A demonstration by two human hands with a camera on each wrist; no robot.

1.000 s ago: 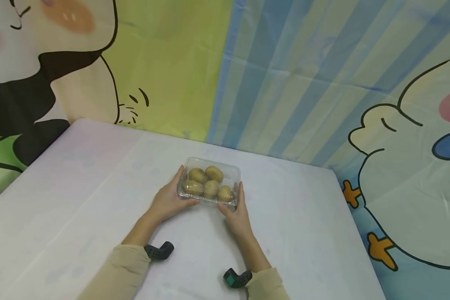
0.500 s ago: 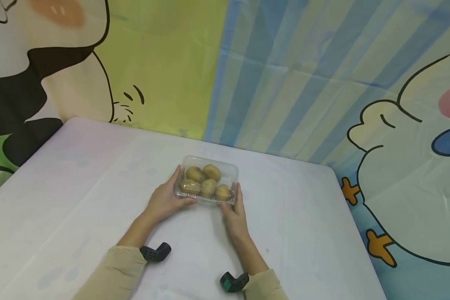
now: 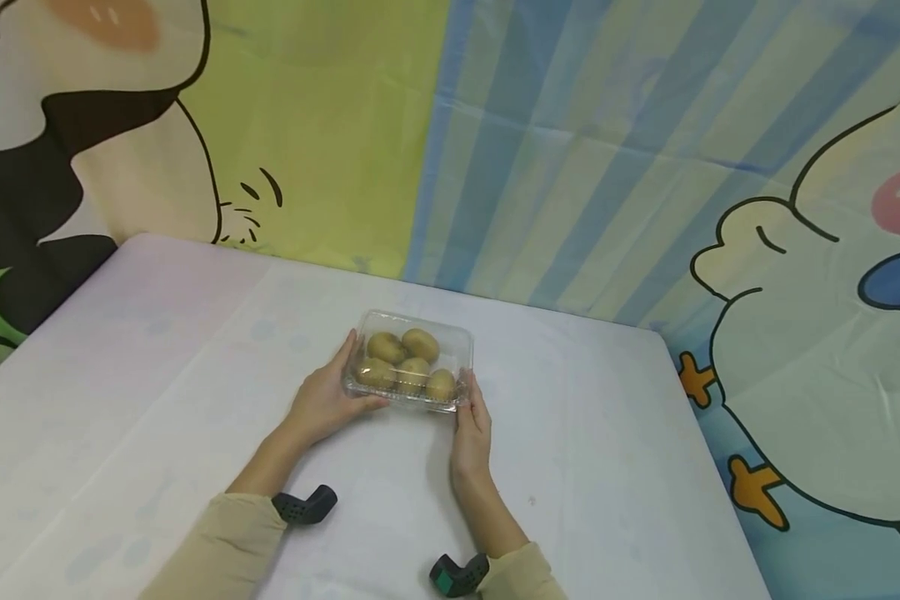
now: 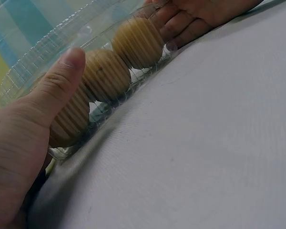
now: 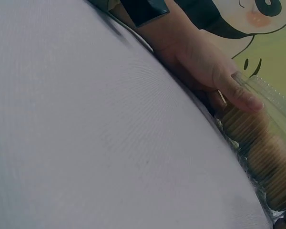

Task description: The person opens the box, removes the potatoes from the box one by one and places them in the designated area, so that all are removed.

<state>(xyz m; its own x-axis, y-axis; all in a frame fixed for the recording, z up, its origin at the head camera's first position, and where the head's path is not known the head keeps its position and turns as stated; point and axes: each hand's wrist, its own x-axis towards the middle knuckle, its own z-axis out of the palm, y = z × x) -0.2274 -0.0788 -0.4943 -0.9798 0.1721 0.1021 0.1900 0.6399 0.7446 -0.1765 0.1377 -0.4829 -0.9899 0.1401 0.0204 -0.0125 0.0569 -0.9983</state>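
Note:
A clear plastic clamshell box [image 3: 456, 343] sits between my two hands at the middle of the table, tilted slightly. Several oval, yellow-brown pieces of produce [image 3: 420, 344] lie inside it; I cannot tell if they are kiwifruit or potatoes. My left hand [image 3: 322, 406] grips the box's left end, thumb along the front wall, as the left wrist view also shows. At the right front corner, my right hand [image 3: 474, 433] holds the box with its fingers at the end wall. In the left wrist view, that hand's fingers [image 4: 178, 24] are bent against the end.
A white cloth-covered table [image 3: 607, 433] spreads around the box. Behind it hangs a printed cartoon backdrop [image 3: 330, 142], which also runs down the right side. Dark wrist devices [image 3: 305, 505] sit at both sleeve cuffs.
The box and both hands shift slightly left in the head view. My right thumb has moved from the front wall up to the right corner. The left hand keeps its grip.

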